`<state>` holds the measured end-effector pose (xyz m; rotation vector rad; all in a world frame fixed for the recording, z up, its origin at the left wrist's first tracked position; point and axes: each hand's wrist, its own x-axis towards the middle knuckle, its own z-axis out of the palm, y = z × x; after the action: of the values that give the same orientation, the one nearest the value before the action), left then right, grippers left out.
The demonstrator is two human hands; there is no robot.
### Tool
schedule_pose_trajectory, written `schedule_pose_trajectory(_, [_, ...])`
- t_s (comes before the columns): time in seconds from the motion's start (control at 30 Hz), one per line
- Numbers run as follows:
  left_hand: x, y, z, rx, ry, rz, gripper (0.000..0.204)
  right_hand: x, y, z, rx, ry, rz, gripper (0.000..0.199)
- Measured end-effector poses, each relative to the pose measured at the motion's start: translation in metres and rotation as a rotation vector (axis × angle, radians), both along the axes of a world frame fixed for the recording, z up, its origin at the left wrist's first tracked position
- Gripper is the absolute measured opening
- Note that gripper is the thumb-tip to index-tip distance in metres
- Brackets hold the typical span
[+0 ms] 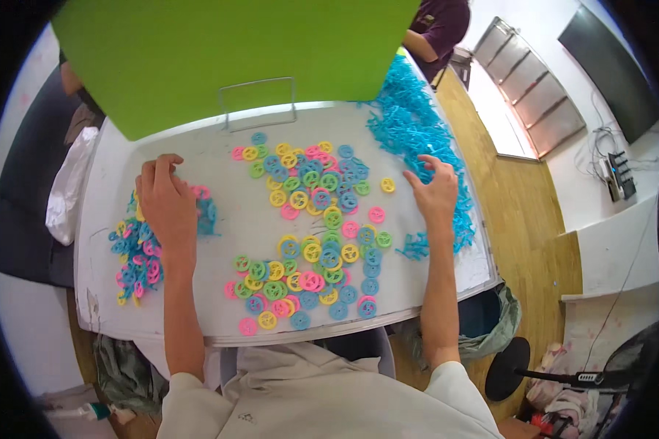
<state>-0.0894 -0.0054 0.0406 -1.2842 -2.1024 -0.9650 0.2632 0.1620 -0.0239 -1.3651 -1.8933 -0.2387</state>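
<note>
Thin blue plastic pieces are best picked singly by the right hand, fingers spread; whether anything is pinched by the left hand cannot be told.

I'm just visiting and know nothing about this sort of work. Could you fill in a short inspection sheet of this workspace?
Surface: white table, with a green panel across its far side.
Job's things: loose wheels in pink, yellow, green and blue at the centre; blue pile of thin pieces at right; mixed pile at left.
Clutter: white bag by the left edge.
Hands: left hand over the mixed pile, grip unclear; right hand by the blue pile, fingers apart.
Cables: tangled cables near the right wall; on the table, nothing seen.
Surroundings: another person beyond; wooden floor.
</note>
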Motion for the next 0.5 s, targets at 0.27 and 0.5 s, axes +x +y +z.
schedule_pose_trajectory(0.27, [-0.008,0.004,-0.005,0.146,0.208,0.056,0.032,-0.008,-0.004,0.023,-0.269,0.475,0.056,0.019])
schedule_pose_trajectory(0.5, [0.062,0.016,-0.06,-0.152,-0.157,-0.511,0.022,-0.044,-0.025,0.015,-0.674,1.194,0.561,0.024])
